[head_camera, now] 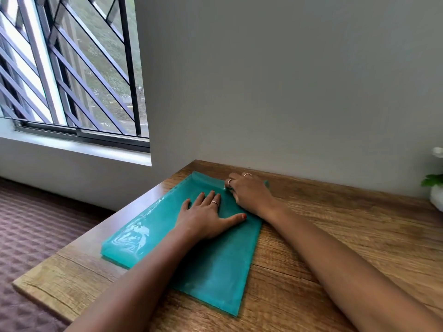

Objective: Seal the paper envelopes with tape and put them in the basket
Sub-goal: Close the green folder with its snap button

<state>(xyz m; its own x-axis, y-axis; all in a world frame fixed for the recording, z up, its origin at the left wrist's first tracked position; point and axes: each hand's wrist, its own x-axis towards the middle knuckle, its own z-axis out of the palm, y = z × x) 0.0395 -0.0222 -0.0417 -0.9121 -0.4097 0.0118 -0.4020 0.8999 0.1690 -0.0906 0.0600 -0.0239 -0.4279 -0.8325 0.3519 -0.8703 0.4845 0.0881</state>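
Nearest the camera, two bare forearms are seen reaching out over a wooden worktop point(335, 236) with a printed grain and a couple of visible seams. A teal envelope point(215, 271) is laid flat on it, angled so its long side runs away toward the wall, its near corner close to the front edge. The surface looks glossy, almost plastic-wrapped, with window glare picked up along the left side, and there seems to be more than one layer stacked there, though that can't be told for sure.

The left hand point(206, 215) is spread flat on the middle of the envelope, fingers straight and thumb out to the right, a ring worn on one finger. Just beyond it, the right hand point(249, 190) is curled down over the far end where the flap is folded. Something small and pale is pinched or pressed under its fingertips point(227, 185), possibly tape, but it's too small to be called. Two rings are worn on that hand.

Past the hands, a plain grey wall is met by the worktop. At the far right edge, a white pot with green leaves point(435, 185) is partly cut off. To the left, a barred window point(72, 68) and brownish textured flooring point(36, 224) are seen.
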